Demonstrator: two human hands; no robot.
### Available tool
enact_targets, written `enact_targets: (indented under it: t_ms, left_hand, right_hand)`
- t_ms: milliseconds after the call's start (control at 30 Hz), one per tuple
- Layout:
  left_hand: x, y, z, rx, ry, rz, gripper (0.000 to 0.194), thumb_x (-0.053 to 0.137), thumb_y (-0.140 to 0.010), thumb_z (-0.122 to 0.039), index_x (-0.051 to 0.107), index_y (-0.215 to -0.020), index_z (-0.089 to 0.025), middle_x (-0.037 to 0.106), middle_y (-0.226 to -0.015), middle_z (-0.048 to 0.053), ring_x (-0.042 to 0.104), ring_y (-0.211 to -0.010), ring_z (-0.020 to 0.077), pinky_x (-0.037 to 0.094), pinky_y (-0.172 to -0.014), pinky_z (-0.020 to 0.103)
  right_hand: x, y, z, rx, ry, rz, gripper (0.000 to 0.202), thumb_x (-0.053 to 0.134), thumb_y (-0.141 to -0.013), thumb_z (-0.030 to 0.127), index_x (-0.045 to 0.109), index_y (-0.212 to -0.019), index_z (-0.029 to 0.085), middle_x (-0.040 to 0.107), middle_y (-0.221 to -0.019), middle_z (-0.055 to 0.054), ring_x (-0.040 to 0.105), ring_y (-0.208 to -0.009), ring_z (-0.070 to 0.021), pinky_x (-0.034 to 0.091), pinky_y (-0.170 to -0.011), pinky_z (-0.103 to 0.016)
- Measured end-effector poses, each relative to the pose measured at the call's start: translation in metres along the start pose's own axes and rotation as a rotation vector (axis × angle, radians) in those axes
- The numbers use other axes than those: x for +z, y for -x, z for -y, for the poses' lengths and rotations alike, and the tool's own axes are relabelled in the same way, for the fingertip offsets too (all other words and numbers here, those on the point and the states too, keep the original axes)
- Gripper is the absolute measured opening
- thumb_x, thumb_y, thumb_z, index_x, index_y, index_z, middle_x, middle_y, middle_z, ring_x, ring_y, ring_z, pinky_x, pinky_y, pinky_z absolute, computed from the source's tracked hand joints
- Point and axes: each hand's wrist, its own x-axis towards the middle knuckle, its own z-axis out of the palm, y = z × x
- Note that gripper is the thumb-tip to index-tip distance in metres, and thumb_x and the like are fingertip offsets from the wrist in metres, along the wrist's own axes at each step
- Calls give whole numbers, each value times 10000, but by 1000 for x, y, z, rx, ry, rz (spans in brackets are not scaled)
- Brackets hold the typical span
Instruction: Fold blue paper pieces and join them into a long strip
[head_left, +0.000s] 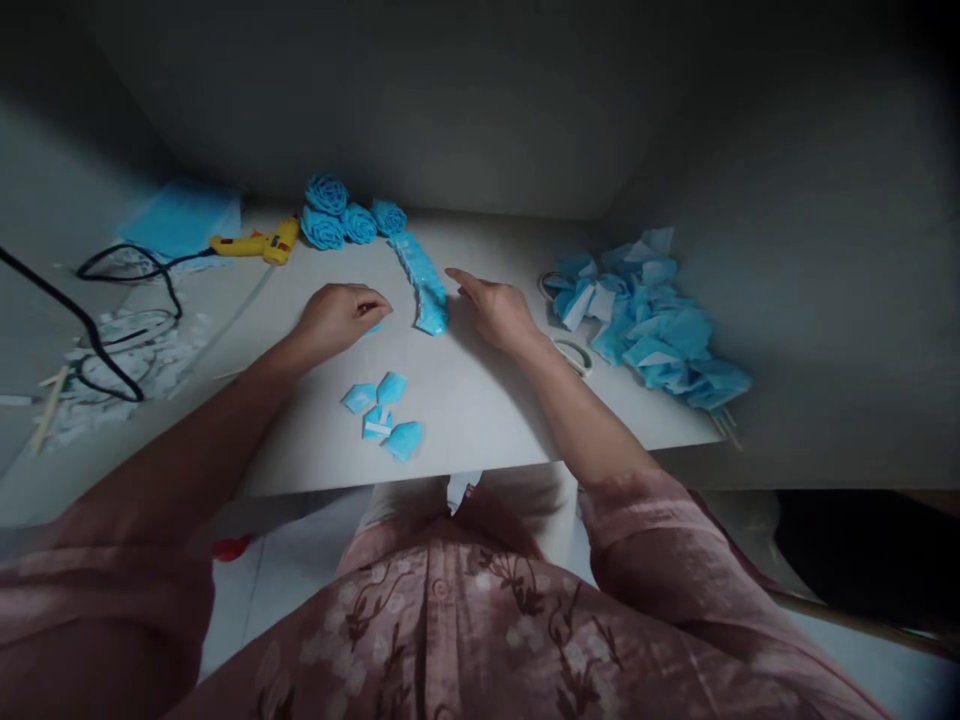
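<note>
Wears a pink shirt (442,620) with floral figures, nearest of all, well short of the crinkled blue strip (421,285) on the pale table (480,430). Has four flat blue petals (406,440) loose on the near side of the strip, a little to its left, including one crossed by a white band. Holds the left hand (337,318) left of the strip's near end, with thumb and fingers drawn together and a small blue piece (374,328) showing just below the fingertips; cannot tell whether gripping or only covering it. Holds the right hand (499,312) just right of the strip, partly open, with index finger stretched toward it; cannot tell whether touching its edge. Has the strip itself lying between both hands, slanting away to the left. Has a pale looped handle (574,357) to the right of the strip, and a heap of blue pieces (652,320) farther right. Has white scraps (154,350) well left of the strip, a yellow glue gun (262,246) left of its far end, and four blue rolled flowers (360,222) clustered near that same end.
</note>
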Motion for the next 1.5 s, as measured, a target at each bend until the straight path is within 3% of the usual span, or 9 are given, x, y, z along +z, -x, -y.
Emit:
enact_targets:
  t_ms: [133, 300, 467, 767, 1000, 1100, 1267, 1367, 1500]
  left_hand:
    - [6, -1, 4, -20, -3, -19, 258, 677, -926, -339, 894, -995, -218, 862, -990, 85, 735, -867, 240, 503, -769, 306]
    - [3, 1, -1, -52, -30, -20, 410, 578, -947, -254, 865, -1231, -184, 842, -940, 73, 714, -830, 232, 503, -792, 306]
    - [-7, 1, -9, -46, -84, 5, 386, 492, -906, -174, 867, -997, -181, 850, -1032, 99, 742, -957, 269, 497, -883, 344]
    - [-19, 3, -3, -142, -62, -167, 327, 527, -922, -250, 853, -956, -238, 694, -664, 44, 657, -761, 255, 444, -752, 361]
    - [-17, 4, -3, -152, 2, -175, 349, 532, -901, -243, 873, -971, -224, 640, -611, 27, 583, -646, 209, 421, -682, 345]
    - [-11, 5, -7, -149, 106, -168, 361, 532, -901, -272, 866, -1007, -184, 603, -592, 10, 513, -574, 172, 393, -614, 319]
    - [2, 6, -18, -81, 480, -102, 467, 578, -960, -489, 808, -1166, -138, 706, -774, 51, 625, -703, 179, 502, -688, 300]
    - [6, 8, -29, -61, 630, 12, 520, 541, -983, -617, 785, -1018, -159, 780, -931, 111, 688, -822, 199, 545, -757, 315]
    - [6, 14, -43, -93, 666, 162, 404, 691, -883, -584, 735, -886, -183, 782, -876, 85, 674, -793, 183, 544, -739, 300]
  right_hand:
    - [-4, 3, 13, -84, -5, -42, 477, 426, -1051, 112, 690, -1448, 125, 796, -1272, -186, 710, -1112, -293, 509, -949, -375]
    - [6, 9, 39, -292, -125, 98, 299, 429, -992, 95, 716, -1055, 152, 756, -1080, -159, 661, -1002, -264, 464, -926, -356]
    - [21, 19, 64, -436, -183, 222, 344, 367, -1018, 89, 677, -1156, 144, 757, -1056, -128, 655, -965, -235, 455, -875, -345]
    - [22, 32, 76, -838, -220, 330, 321, 504, -1151, 349, 714, -1314, 169, 793, -1218, -131, 667, -1155, -253, 545, -978, -388]
    - [29, 31, 72, -638, -318, 336, 386, 514, -1066, 158, 665, -1422, 163, 747, -1389, -167, 662, -1283, -256, 563, -1047, -427]
    - [30, 27, 65, -507, -483, 314, 398, 510, -1023, 133, 682, -1377, 191, 782, -1245, -113, 698, -1123, -214, 555, -988, -385]
    - [27, 12, 45, -134, -1098, 115, 393, 670, -999, 435, 631, -1329, 226, 625, -853, 26, 566, -740, -135, 497, -701, -273]
    - [26, 5, 39, 23, -1328, 60, 649, 824, -867, 661, 613, -1322, 248, 600, -848, 35, 551, -734, -137, 489, -618, -248]
    - [30, 5, 41, 70, -1390, 44, 758, 892, -790, 711, 610, -1329, 260, 618, -854, 31, 582, -774, -146, 530, -637, -245]
